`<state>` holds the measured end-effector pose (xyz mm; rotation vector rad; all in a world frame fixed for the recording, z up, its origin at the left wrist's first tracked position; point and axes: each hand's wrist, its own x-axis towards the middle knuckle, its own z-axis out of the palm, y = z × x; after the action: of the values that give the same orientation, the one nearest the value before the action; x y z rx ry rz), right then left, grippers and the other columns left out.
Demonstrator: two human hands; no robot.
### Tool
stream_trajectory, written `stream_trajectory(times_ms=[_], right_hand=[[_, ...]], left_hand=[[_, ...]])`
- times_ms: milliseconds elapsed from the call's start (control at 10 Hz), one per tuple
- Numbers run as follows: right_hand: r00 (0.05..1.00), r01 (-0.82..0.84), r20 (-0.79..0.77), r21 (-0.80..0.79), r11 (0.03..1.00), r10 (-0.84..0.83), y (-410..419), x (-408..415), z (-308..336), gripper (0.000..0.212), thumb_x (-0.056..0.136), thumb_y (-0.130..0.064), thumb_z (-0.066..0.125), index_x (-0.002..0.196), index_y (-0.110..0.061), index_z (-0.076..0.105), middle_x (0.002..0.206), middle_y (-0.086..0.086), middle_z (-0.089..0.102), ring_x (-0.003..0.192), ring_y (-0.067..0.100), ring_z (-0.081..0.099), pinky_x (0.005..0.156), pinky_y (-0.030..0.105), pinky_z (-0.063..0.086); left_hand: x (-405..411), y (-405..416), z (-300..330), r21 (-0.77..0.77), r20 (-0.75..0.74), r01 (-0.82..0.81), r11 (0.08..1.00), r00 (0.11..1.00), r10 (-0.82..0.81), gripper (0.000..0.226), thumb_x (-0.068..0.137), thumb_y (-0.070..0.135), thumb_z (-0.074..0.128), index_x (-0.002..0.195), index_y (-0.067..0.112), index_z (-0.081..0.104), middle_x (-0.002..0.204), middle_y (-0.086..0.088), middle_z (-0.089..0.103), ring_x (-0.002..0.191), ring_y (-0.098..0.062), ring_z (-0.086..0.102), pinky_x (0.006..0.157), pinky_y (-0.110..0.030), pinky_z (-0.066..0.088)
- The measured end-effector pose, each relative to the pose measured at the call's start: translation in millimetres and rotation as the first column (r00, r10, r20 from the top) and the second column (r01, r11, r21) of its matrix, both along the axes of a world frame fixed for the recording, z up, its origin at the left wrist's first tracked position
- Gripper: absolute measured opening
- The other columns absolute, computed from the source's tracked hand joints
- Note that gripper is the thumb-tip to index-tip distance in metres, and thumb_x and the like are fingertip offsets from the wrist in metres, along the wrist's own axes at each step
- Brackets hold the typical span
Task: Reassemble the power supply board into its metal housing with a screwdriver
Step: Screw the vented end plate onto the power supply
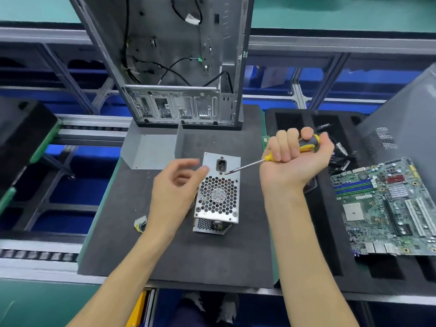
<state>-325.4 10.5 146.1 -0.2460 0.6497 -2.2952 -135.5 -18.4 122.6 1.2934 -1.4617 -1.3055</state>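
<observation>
the power supply housing [218,194] stands on the dark mat [188,256] of the counter, fan grille up. the right hand [290,156] has its grip curled round the yellow screwdriver [278,153], tip at a screw just below the socket. the left hand [175,182], fingers loosely curled and holding nothing, touches the housing's left edge. a motherboard [387,206] lies well apart on the right.

Screwdriver tip set against the power supply's top face

The right hand [292,156] grips a yellow-and-black-handled screwdriver [278,154], its steel tip at a screw just below the black socket on the silver perforated metal power supply housing [218,192]. The left hand [177,182] hovers, fingers loosely curled, at the housing's left edge, on a dark foam mat [188,256].
</observation>
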Motion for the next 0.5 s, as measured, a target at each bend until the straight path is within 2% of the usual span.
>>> stream_trajectory(times_ms=[100,200,300,400,500], right_hand=[[0.997,-0.05,-0.056,-0.043,0.998,0.047,0,-1,13,0.043,0.106,-0.038,0.027,0.069,-0.019,0.038,0.05,-0.007,0.023,0.041,0.01,0.018,0.038,0.022,0.024],[0.988,-0.045,-0.152,-0.025,0.999,0.041,-3,0,15,0.041,0.104,-0.032,0.028,0.068,-0.016,0.04,0.05,-0.004,0.019,0.043,0.013,0.011,0.039,0.023,0.016],[0.967,-0.034,-0.254,0.002,0.999,0.033,-7,3,10,0.037,0.1,-0.03,0.031,0.068,-0.015,0.04,0.048,-0.004,0.021,0.042,0.013,0.01,0.041,0.023,0.013],[0.956,-0.03,-0.293,0.009,0.999,0.032,-10,5,4,0.037,0.1,-0.03,0.031,0.068,-0.015,0.042,0.049,-0.004,0.022,0.042,0.013,0.012,0.042,0.024,0.013],[0.945,-0.036,-0.323,0.02,0.999,0.041,-13,5,0,0.037,0.1,-0.03,0.031,0.069,-0.015,0.041,0.049,-0.004,0.023,0.042,0.013,0.013,0.042,0.023,0.016]], left_hand=[[6,-3,-16,0.126,0.24,-0.072,0.989,0.97,0.04,0.039,0.081,0.049,0.076,0.112,0.028,0.064,0.099,0.007,0.066,0.084,0.002,0.059,0.071,-0.017,0.045],[4,0,-29,0.398,0.124,0.055,0.916,0.986,-0.113,0.032,0.085,0.048,0.074,0.107,0.025,0.074,0.104,0.007,0.076,0.103,-0.01,0.068,0.097,-0.033,0.052],[2,1,-29,0.408,0.061,0.093,0.908,0.99,-0.129,0.025,0.089,0.043,0.071,0.098,0.022,0.08,0.098,0.008,0.079,0.102,-0.015,0.072,0.106,-0.039,0.048],[3,1,-27,0.41,0.029,0.1,0.906,0.992,-0.122,0.025,0.09,0.04,0.071,0.098,0.018,0.081,0.098,0.003,0.079,0.103,-0.024,0.072,0.105,-0.039,0.049],[2,1,-27,0.406,0.024,0.104,0.908,0.992,-0.125,0.024,0.091,0.038,0.07,0.095,0.016,0.081,0.095,0.002,0.079,0.101,-0.026,0.072,0.098,-0.033,0.052]])
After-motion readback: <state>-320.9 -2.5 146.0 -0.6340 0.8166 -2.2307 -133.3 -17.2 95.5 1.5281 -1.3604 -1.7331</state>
